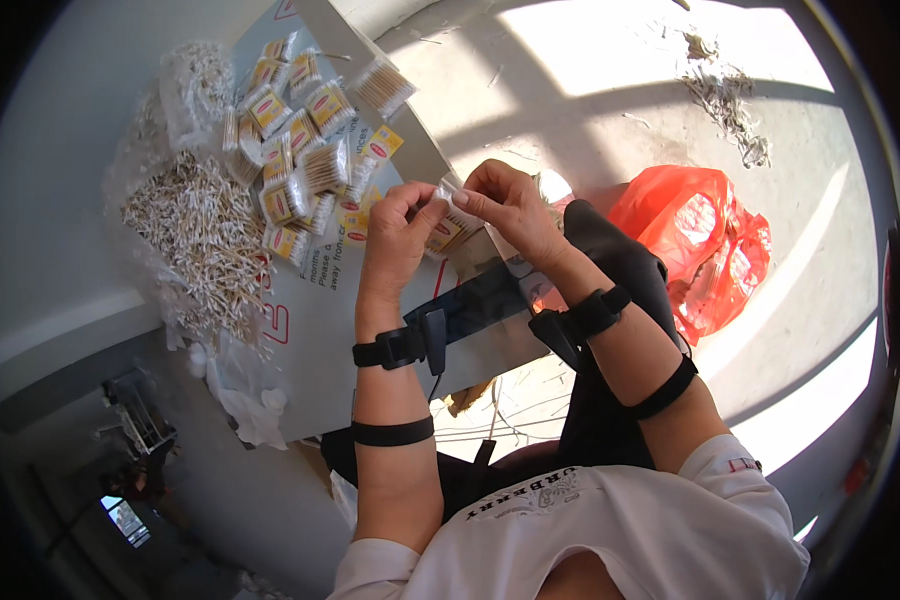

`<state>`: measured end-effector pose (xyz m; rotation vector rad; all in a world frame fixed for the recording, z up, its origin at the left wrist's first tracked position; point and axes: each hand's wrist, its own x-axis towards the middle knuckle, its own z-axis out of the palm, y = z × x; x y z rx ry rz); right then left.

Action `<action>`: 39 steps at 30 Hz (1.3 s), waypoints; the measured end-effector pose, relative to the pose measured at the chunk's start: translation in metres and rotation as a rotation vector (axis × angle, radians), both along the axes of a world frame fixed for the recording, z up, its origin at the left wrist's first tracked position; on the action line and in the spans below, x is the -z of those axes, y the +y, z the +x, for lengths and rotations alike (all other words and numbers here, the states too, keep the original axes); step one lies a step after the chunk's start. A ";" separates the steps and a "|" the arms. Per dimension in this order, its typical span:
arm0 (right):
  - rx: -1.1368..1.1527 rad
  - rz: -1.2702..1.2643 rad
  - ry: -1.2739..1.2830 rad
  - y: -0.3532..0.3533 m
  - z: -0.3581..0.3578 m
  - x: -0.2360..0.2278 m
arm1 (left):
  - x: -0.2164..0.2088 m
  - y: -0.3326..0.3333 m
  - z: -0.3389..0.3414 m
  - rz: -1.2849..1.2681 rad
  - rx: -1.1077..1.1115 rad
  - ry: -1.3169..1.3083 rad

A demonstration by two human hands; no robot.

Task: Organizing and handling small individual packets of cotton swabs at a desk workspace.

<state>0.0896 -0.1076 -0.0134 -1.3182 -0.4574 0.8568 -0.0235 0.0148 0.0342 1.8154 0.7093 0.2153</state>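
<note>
The packet (pixel 448 236) is at the table's (pixel 310 385) right edge, its film (pixel 447 189) pinched at the far end, thumbs against fingers, by left hand (pixel 402 222) and right hand (pixel 516 208). Uneven pulling could tear it; a slip could drop it onto the floor (pixel 530 110).

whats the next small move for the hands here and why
Probably slide the pinch along the top of the small bag to press it shut: the left hand and right hand both grip its clear top, close together, though whether it is sealed is too small to tell.
</note>
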 end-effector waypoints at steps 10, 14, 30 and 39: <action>-0.138 0.014 -0.247 -0.008 0.001 -0.005 | 0.001 0.004 -0.001 -0.024 0.059 -0.001; -0.118 0.008 -0.237 -0.008 0.001 -0.004 | 0.001 0.004 0.002 0.039 0.126 -0.028; 0.055 -0.303 -0.279 0.014 -0.005 0.020 | 0.035 -0.025 0.021 0.359 -0.355 -0.281; 0.087 -0.397 -0.426 0.010 -0.016 0.019 | 0.033 -0.036 0.033 0.890 -0.021 0.351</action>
